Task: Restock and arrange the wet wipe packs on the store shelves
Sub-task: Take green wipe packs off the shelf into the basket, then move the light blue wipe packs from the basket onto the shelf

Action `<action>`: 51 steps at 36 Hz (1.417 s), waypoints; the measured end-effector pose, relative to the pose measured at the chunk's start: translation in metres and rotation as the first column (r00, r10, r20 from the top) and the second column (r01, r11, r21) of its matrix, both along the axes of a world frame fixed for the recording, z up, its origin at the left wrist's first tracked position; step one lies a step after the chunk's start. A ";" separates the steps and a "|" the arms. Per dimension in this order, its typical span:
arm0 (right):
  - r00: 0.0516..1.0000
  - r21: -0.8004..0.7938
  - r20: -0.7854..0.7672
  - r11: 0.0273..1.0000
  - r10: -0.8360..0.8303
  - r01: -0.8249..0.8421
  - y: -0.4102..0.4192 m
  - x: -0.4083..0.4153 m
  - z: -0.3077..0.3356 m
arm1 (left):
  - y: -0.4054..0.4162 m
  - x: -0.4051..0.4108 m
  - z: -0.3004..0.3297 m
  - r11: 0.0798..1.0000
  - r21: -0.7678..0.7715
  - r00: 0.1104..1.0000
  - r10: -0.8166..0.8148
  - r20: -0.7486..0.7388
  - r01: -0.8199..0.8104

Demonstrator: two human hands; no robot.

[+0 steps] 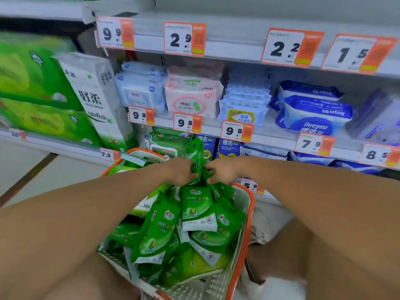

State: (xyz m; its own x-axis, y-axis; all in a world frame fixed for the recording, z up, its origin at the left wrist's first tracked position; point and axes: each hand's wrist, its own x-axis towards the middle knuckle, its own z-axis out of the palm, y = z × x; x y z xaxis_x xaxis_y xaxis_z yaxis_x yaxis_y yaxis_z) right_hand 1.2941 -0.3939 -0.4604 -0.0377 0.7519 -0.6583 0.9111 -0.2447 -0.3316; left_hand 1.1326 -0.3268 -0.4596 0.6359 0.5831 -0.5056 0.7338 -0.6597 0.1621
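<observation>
A string of small green wet wipe packs hangs from both my hands over a shopping basket with an orange rim. My left hand grips the top of the string on its left side. My right hand pinches it on the right. Several more green packs lie heaped in the basket below. Larger green wipe packs stand on the lower shelf just behind my hands.
Blue, pink and white wipe packs fill the middle shelf behind price tags. Green tissue bundles and a white tissue pack stand at the left. Pale floor shows at lower left.
</observation>
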 end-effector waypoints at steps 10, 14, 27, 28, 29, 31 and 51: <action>0.997 0.119 0.083 0.993 -0.005 -0.005 0.000 0.008 -0.006 | -0.031 0.009 -0.010 0.995 -0.097 0.999 -0.029 -0.033 0.026; 0.985 0.037 0.166 0.998 0.046 -0.053 -0.006 0.001 0.002 | -0.037 0.018 0.002 0.994 0.016 0.992 -0.107 -0.073 0.108; 0.937 0.254 0.331 0.946 0.112 -0.203 -0.076 0.003 0.135 | -0.062 -0.035 0.109 0.993 0.042 0.992 -0.115 0.045 0.113; 0.960 0.317 0.273 0.938 0.054 -0.143 -0.090 0.011 0.151 | -0.068 -0.030 0.125 0.990 0.061 0.991 -0.129 0.019 0.127; 0.979 0.365 0.206 0.928 -0.002 -0.075 -0.103 0.021 0.165 | -0.073 -0.022 0.140 0.986 0.078 0.989 -0.146 0.011 0.145; 0.991 0.365 0.093 0.930 -0.091 0.051 -0.130 0.039 0.190 | -0.085 0.000 0.164 0.987 0.061 0.986 -0.150 0.066 0.146; 0.833 0.415 -0.069 0.744 -0.549 0.524 -0.217 0.145 0.179 | -0.205 0.162 0.237 0.829 0.165 0.845 -0.526 -0.095 0.534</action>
State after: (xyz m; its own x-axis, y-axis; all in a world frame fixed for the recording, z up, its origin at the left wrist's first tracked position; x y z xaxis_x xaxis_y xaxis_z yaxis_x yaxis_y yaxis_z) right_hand 1.4389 -0.6105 -0.2814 0.4788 0.8313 -0.2824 0.6896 -0.5552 -0.4651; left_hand 1.2941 -0.5321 -0.2231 0.8530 0.2453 -0.4607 0.2665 -0.9636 -0.0197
